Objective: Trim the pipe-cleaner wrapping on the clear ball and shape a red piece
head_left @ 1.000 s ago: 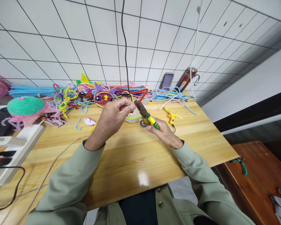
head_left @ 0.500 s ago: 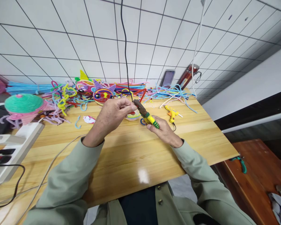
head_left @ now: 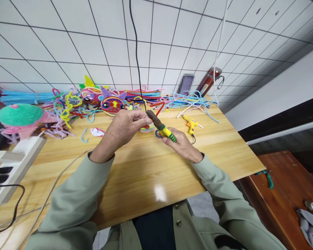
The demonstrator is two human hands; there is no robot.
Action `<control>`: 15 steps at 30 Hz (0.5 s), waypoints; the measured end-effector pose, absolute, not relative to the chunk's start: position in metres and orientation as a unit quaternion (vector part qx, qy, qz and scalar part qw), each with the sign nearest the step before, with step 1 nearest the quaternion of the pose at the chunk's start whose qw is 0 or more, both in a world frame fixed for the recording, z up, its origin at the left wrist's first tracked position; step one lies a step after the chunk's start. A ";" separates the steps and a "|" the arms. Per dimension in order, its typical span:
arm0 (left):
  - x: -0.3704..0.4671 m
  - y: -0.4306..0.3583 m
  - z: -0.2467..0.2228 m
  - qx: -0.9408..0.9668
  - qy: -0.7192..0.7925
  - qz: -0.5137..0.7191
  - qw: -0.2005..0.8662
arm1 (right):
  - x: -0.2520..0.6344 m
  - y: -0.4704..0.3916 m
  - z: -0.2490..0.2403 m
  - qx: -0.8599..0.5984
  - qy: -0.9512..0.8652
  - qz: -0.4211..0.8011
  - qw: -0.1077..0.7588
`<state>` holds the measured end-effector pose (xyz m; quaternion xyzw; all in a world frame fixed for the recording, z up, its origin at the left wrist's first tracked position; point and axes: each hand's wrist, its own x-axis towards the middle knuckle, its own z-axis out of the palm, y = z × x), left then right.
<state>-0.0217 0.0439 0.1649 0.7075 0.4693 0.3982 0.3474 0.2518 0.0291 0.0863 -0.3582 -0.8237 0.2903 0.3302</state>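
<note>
My right hand (head_left: 182, 144) is wrapped round a pair of pliers (head_left: 168, 132) with yellow and green handles, their dark jaws pointing up and left. At the jaws, my left hand (head_left: 123, 127) pinches thumb and forefinger together on a red pipe cleaner (head_left: 160, 109), whose bent end sticks out past the jaws. The exact grip point is hidden by the fingers. Behind the fingers, on the table, lies a round multicoloured coil (head_left: 147, 130), partly covered. Close to the pliers is a small blue loop (head_left: 158, 133).
Along the wall lie heaped pipe cleaners (head_left: 190, 100) and a colourful face figure (head_left: 113, 104). A yellow glue gun (head_left: 190, 124) rests at right. A red flask (head_left: 209, 81) and a blurred phone (head_left: 186, 84) lean there. A power strip (head_left: 18, 166) stands left; a black cable (head_left: 137, 52) hangs down.
The view has shifted slightly, so background things sit a little further left. Both hands and the pliers stay nearly in place; the red pipe cleaner's end tilts a little lower.
</note>
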 end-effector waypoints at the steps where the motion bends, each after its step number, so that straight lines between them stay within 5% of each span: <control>1: -0.021 0.044 0.166 0.709 0.468 0.398 0.345 | 0.252 0.029 0.086 -0.358 -0.824 0.289 0.331; 15: -0.020 0.043 0.167 0.702 0.477 0.399 0.347 | 0.252 0.026 0.082 -0.378 -0.828 0.256 0.325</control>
